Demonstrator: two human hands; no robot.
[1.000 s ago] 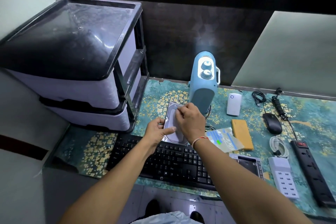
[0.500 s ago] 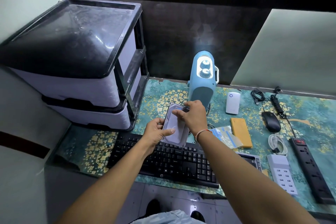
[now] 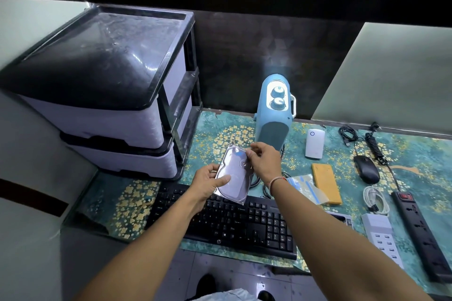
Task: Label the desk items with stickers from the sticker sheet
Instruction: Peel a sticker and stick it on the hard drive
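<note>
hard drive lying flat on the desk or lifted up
Lifted up. The left hand grips the hard drive at its left edge, tilted above the keyboard, while the right hand pinches its upper right edge.

Held above the keyboard's (image 3: 227, 222) far edge: a hard drive (image 3: 234, 173) between both hands; behind the keyboard, a heater (image 3: 275, 117); to its left, a drawer unit (image 3: 110, 95); to its right, a sticker sheet (image 3: 305, 188), mouse (image 3: 366, 168) and power strip (image 3: 423, 232).
</note>
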